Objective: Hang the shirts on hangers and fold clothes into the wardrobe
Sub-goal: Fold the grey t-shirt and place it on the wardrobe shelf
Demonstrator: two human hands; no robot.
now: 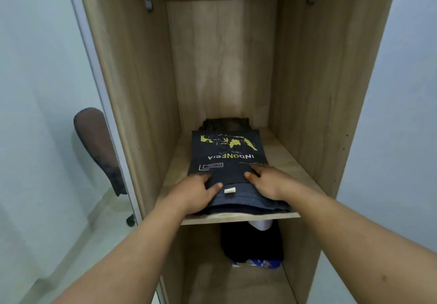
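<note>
The folded dark T-shirt [228,159], printed with a yellow map and the word INDONESIA upside down to me, lies flat on the wardrobe shelf [281,154]. Its near end, with a small white tag, sits at the shelf's front edge, and its right near corner juts just over that edge. My left hand [196,191] grips the shirt's near left corner, thumb on top and fingers curled under the fold. My right hand [267,182] grasps the near right side, thumb and one fingertip pressing on the cloth and the rest tucked round the edge.

Behind the shirt, touching its far end, another dark folded garment [225,124] lies against the back panel. Bare shelf shows on both sides of the shirt, a wider strip on the right than on the left, and the space above it is open up to the top of the compartment.

Below the shelf, a pile of dark clothes [251,242] sits on something blue-patterned [257,263]. Left of the wardrobe stands an office chair [99,150] on the pale floor [71,244].
</note>
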